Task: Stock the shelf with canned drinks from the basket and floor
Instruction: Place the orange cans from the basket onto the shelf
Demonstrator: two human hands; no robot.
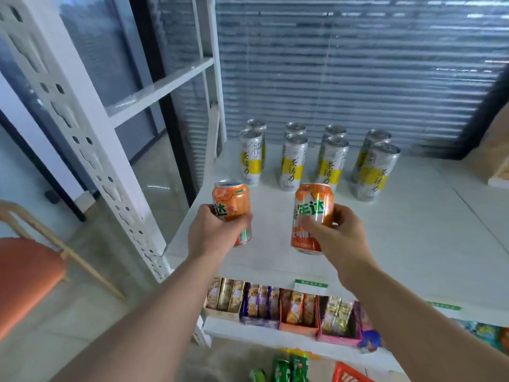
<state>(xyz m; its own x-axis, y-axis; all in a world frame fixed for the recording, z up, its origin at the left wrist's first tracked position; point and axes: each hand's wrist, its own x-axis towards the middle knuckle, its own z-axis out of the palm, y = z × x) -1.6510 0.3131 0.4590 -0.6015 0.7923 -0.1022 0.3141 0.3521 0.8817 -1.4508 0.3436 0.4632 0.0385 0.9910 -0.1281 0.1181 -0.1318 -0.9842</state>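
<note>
1. The person holds two orange cans, one in each hand, over the front of the white shelf (413, 244).
2. The left hand (213, 230) grips the left orange can (232, 201) around its lower half, with the fingers (245, 220) curled round it. The can is tilted a little to the left, near the shelf's left front corner.
3. The right hand (338, 232) grips the right orange can (312, 208) at mid-height, thumb on the front and the other fingers wrapped behind. The can is upright, but whether its base touches the shelf cannot be told.
4. Eight tall silver-and-yellow cans (294, 164) stand upright at the back of the shelf, in four pairs, each pair one behind the other. The pairs stand apart from each other and from the orange cans.
5. On the lower shelf sit four open boxes of snack packs (300, 312) side by side: tan, purple, orange and pink.
6. On the floor below, three green cans (289, 368) show at the frame's bottom edge, beside part of a red basket (347, 374).
7. One orange-seated chair (24, 271) stands at the left.
</note>
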